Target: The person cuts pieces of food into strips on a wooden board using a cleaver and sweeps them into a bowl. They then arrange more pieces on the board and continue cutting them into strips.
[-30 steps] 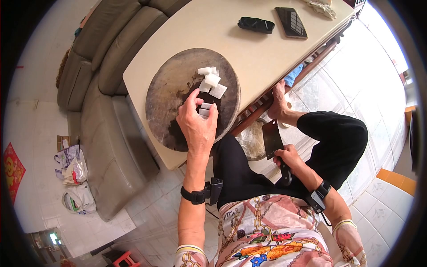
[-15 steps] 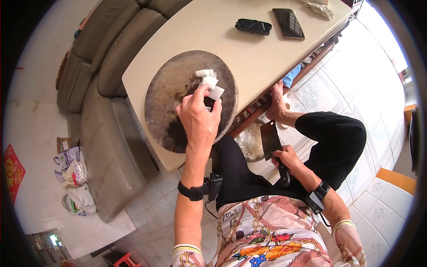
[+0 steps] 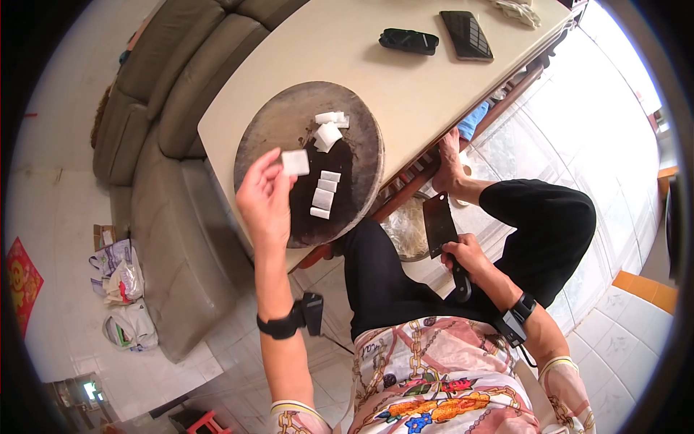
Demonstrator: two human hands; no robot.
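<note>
- One white slice [image 3: 295,163] is in the left hand [image 3: 263,197]; the thumb and the fingers are closed on it, and it shows over the left part of the round chopping board [image 3: 267,134].
- Four white pieces [image 3: 323,198] lie in one row on the dark wet part of the board; above them is one small pile [image 3: 327,135] of similar pieces, at least four, but they overlap and I cannot tell the exact number.
- One cleaver [image 3: 439,223] is in the right hand [image 3: 466,254]; its fingers are wrapped closed around the black handle, and the blade is beside the table, apart from the board.
- One smartphone [image 3: 467,36] and one black case [image 3: 409,41] lie near each other on the table [image 3: 303,58]; a pale crumpled cloth [image 3: 517,12] is at the far edge.
- The left hand covers some of the board's left side; the table edge and the person's leg [image 3: 379,267] hide part of the basin.
- One round basin [image 3: 413,260] is on the floor; it has pale, shiny contents [image 3: 406,226], too unclear to name.
- Two bags [image 3: 116,266] [image 3: 130,325] are by the sofa [image 3: 181,253]; the upper one holds crumpled plastic.
</note>
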